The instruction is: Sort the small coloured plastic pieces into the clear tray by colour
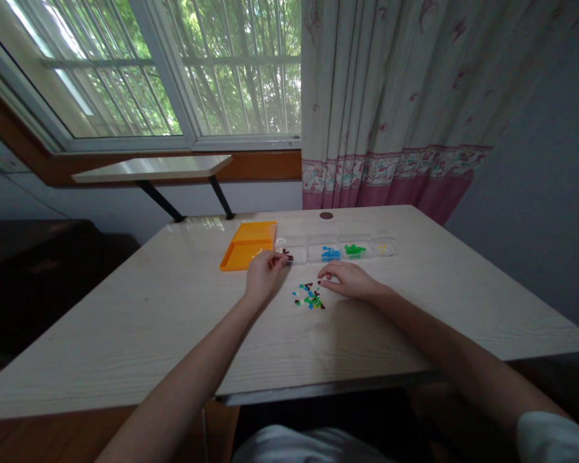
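Observation:
A mixed heap of small colored pieces (311, 298), blue, green, yellow and dark brown, lies on the table between my hands. My right hand (350, 280) is just right of the heap, with thumb and forefinger pinching a small dark brown piece (319, 283). My left hand (264, 275) reaches to the left clear plastic tray (299, 255), its fingers pinched together beside the dark brown pieces (290, 258) inside. What those fingers hold, if anything, is too small to make out. Blue pieces (330, 254), green pieces (354, 251) and pale yellow pieces (382, 248) sit in separate compartments to the right.
An orange case (244, 256) lies unfolded behind my left hand. The pale wooden table (174, 334) has a raised shelf (154, 168) on black supports at its back left. A round dark cap (326, 216) is set in the far edge, near the curtain (390, 96).

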Motion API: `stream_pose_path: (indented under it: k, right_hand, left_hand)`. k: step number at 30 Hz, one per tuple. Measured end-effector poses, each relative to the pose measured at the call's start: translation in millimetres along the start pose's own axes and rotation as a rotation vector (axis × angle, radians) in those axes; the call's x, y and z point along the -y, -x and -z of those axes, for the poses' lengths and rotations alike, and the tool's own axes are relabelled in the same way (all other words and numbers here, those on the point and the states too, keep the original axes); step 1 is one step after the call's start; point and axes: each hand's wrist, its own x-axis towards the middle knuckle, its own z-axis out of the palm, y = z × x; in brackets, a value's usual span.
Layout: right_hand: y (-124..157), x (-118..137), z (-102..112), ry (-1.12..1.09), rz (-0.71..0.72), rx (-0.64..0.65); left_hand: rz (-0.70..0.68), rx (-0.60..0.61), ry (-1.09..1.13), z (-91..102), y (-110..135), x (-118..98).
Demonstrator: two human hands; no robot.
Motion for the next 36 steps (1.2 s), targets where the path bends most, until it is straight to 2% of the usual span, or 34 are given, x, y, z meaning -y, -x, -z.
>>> stream_pose_path:
  k: [5, 9, 18, 27, 36]
  right_hand:
    - [-2, -2, -4, -0.006, 0.029, 0.014]
    - [-2, -1, -6, -0.022, 0.054, -0.023]
    - [-3, 11, -7, -0.134, 0.156, -0.234]
    - [-4, 7, -12, -0.153, 0.147, -0.258]
    - [-7, 11, -11, -0.225, 0.051, -0.297]
  left_hand:
    - [-0.211, 0.282, 0.073, -4.0, 11, -20]
    - [-0.24, 0.381, 0.073, -3.7, 18, -32]
    - [-0.269, 0.349, 0.053, -2.6, 16, -35]
    - [-0.269, 0.335, 0.076, -4.3, 17, -34]
    - [-0.278, 0.308, 0.127, -4.6, 16, -36]
